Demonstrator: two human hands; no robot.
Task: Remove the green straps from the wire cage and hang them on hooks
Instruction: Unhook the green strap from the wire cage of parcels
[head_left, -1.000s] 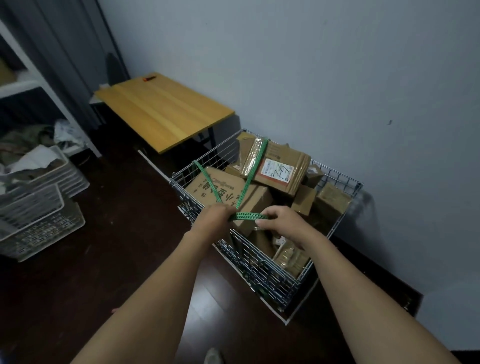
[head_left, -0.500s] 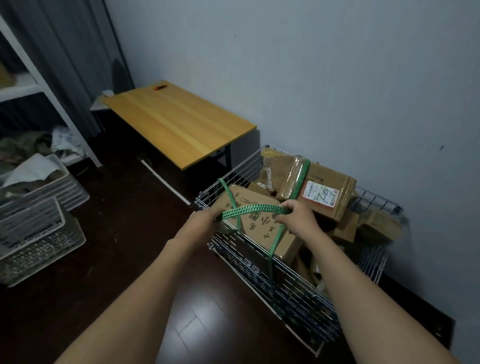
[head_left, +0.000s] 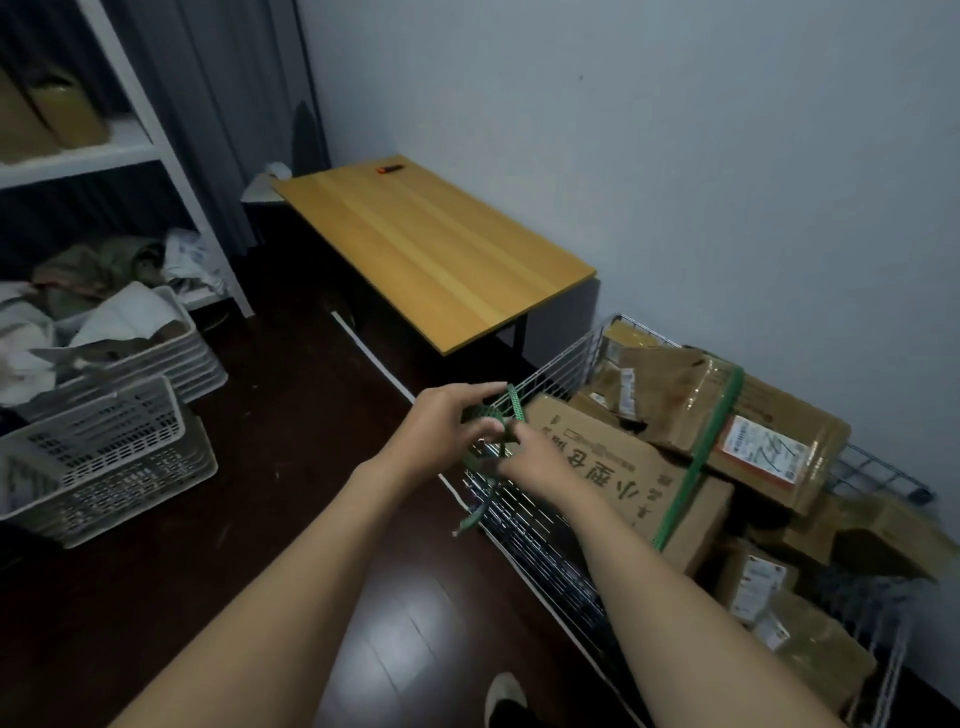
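Dark floor (head_left: 249, 545), wire cage (head_left: 524, 525) at 4 o'clock; your left hand (head_left: 441, 426) and right hand (head_left: 540, 462) both pinch green strap (head_left: 514, 404).

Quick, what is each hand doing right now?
Left hand: gripping the green strap.
Right hand: pinching the same strap.

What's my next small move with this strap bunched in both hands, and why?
Probably draw up the dangling tail: left hand and right hand grip the green strap in loops at the wire cage corner, but its end hangs loose outside the mesh. The second strap lies across the boxes.
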